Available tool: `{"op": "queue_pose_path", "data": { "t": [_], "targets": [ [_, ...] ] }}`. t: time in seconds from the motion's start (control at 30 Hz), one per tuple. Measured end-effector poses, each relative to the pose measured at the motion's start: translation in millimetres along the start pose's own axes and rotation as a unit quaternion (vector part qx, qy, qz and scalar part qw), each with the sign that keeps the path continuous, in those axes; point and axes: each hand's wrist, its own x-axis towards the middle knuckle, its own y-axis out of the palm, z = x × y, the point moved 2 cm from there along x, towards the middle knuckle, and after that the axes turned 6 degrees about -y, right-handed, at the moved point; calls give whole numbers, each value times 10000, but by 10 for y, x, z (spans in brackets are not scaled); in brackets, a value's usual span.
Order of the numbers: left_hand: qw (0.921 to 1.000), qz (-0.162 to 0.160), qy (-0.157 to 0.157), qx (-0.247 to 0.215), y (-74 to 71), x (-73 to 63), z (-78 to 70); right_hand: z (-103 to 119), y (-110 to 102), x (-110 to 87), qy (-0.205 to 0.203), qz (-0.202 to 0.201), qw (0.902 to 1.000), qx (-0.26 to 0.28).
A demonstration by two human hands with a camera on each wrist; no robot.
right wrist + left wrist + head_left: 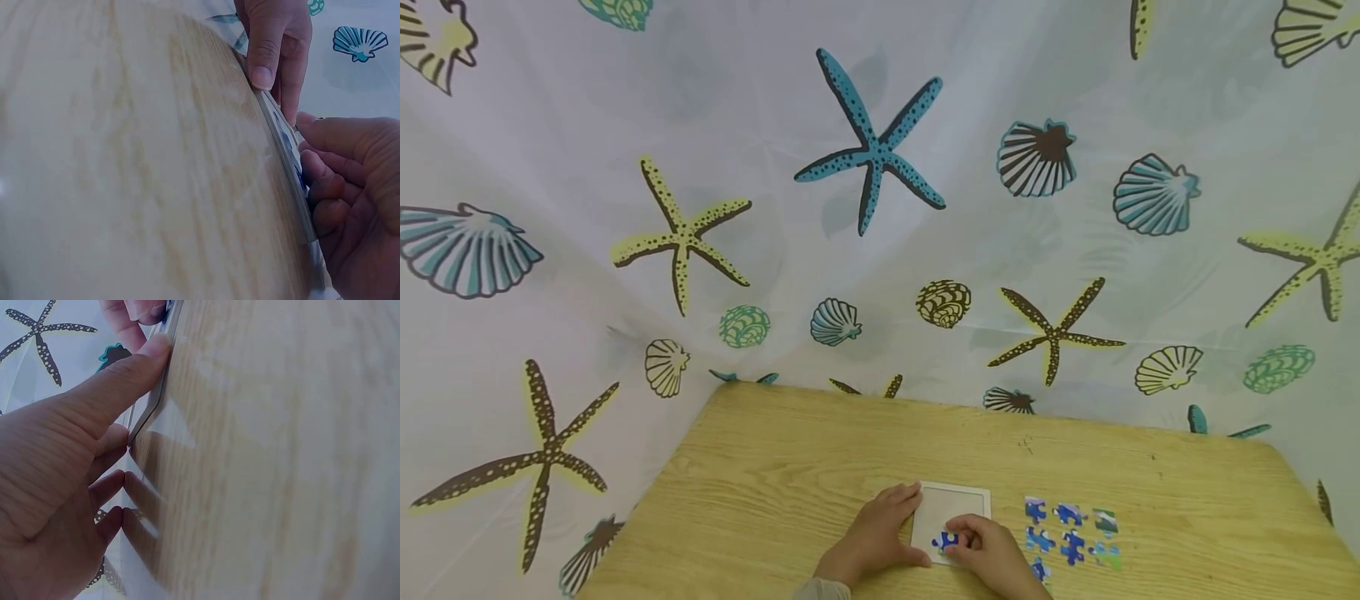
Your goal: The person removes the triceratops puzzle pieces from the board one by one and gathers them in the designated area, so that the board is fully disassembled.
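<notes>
A shallow white puzzle tray lies on the wooden table. My left hand spans its left side, the thumb pressing on the near edge. The other fingers rest by the far left corner and on the table, fairly straight. Over the tray's lower part, my right hand pinches a blue jigsaw piece between thumb and fingertips. Part of that piece is hidden by the fingers. In the right wrist view, the right hand is low over the tray's edge.
Several loose jigsaw pieces lie in rows right of the tray, the lowest partly covered by the right hand. The wooden table extends around them. A white cloth with starfish and shell prints hangs behind and at the sides.
</notes>
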Motion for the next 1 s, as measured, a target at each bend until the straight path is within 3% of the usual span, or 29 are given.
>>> {"op": "queue_pose_path", "data": {
  "t": [0.2, 0.43, 1.0],
  "targets": [
    [10000, 11, 5, 64, 4, 5, -5, -15, -2, -1, 83, -30, 9999, -125],
    [10000, 87, -32, -18, -12, -2, -12, 22, 1, -13, -126, -107, 9994, -293],
    [10000, 54, -30, -51, -40, -20, -44, 57, 24, -7, -229, -229, 9923, -1198]
  ]
}}
